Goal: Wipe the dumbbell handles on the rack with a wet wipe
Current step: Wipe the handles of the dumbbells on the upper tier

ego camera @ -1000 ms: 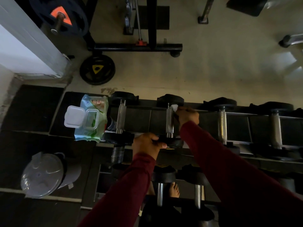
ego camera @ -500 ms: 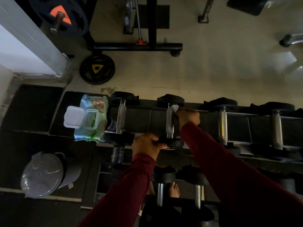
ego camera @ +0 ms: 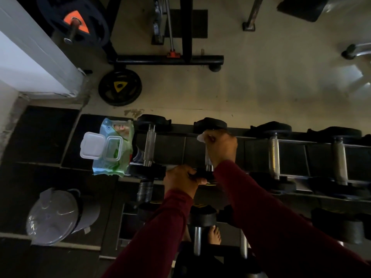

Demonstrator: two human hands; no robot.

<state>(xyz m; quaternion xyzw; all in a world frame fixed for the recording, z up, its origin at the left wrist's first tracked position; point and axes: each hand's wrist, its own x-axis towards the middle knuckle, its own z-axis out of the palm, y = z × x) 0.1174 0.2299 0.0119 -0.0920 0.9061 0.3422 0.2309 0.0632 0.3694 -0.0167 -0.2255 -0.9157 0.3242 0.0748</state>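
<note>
Dim gym floor, seen from above. Dumbbell rack spanning the middle of the frame from centre-left to the right edge, loaded with black-headed dumbbells.

Right hand, centre of frame: fingers curled round the chrome handle of the second dumbbell from the left on the top tier, covering most of it. White wet wipe pinched in that hand, protruding at the upper left of the fist, just below the dumbbell's far head.

Left hand, just below and left of the right: clenched on the near head of the same dumbbell, thumb over its top edge. Both sleeves dark red, entering from the bottom of the frame.

Left neighbour dumbbell handle bare and untouched. Two further handles, and, to the right, also untouched.

Wet wipe pack, green and blue, lying at the left end of the rack, touching the leftmost dumbbell; flip lid standing open to its left.

Grey lidded bin at lower left. Weight plate with yellow triangle leaning above the rack, upper left. Plate with orange mark at top left. Bare foot visible under the lower tier.
</note>
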